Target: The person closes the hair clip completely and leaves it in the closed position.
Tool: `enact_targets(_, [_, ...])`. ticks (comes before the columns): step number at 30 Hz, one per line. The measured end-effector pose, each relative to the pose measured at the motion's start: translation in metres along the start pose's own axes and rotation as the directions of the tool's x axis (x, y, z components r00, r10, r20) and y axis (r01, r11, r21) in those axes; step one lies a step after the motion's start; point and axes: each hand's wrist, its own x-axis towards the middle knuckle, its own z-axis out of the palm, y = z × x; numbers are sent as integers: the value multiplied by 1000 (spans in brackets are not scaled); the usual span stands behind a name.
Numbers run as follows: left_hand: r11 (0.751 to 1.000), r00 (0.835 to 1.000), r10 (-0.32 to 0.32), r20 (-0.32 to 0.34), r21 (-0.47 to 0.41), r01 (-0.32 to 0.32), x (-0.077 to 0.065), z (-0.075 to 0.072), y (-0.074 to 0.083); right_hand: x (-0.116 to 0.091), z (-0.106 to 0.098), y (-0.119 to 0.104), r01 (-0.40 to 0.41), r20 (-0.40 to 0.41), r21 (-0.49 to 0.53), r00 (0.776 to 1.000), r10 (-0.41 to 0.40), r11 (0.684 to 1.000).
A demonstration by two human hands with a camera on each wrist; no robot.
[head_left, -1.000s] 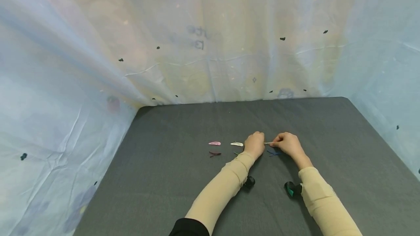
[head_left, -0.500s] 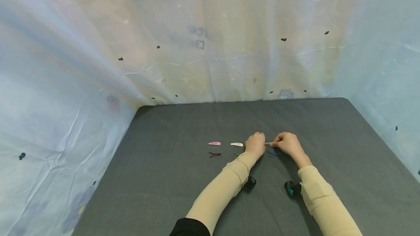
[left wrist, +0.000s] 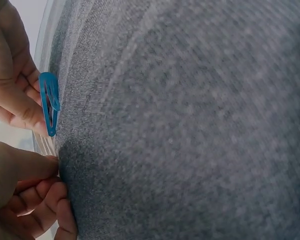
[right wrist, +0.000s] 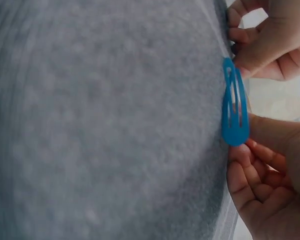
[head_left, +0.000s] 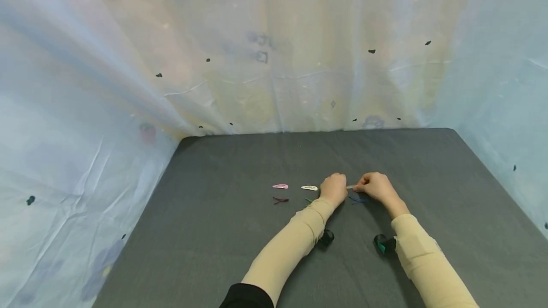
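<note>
In the head view, my left hand (head_left: 334, 187) and right hand (head_left: 376, 188) meet over the table with a slim pale hair clip (head_left: 350, 187) between their fingertips. Each hand pinches one end; the fingers hide most of it. Striped pale parts of the clip show between the thumbs in the left wrist view. On the near side of the right fingers is a blue snap hair clip (right wrist: 235, 134), its rounded end to the right and its narrow end pointing toward the left hand.
Left of the hands, a pink hair clip (head_left: 280, 186) and a white hair clip (head_left: 309, 188) lie in a row. Nearer me are a dark red forked clip (head_left: 281, 200) and a green piece (head_left: 308, 199), partly covered by the left arm. Patterned curtains (head_left: 299, 61) border the grey table (head_left: 239, 165).
Both hands keep their pinch in nearly the same place. The pale clip between them looks slightly lighter and more exposed, and the left hand has shifted a touch rightward.
</note>
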Motion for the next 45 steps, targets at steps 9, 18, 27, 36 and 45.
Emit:
enact_targets(9, [1000, 1000, -1, -11, -26, 1, 3, 2, -4, -1, -3, 5, -11, 61, 23, 998, 10, 1000])
enact_targets(18, [998, 1000, -3, -5, -57, 3, 3, 1, -3, -3, 0, 5, -33, 51, 30, 998, 31, 999])
enact_targets(27, [997, 999, 1, -33, -78, -3, -1, 3, -4, -5, 5, 5, -6, 2, 16, 1000, 6, 1000])
enact_targets(36, [992, 995, 95, -41, -77, -98, -2, -1, -14, -6, -2, -2, -9, -26, 36, 1000, 10, 999])
enact_targets(45, [985, 992, 116, -40, -120, -120, -6, -19, -26, -18, -15, -13, -22, -95, 98, 995, 32, 995])
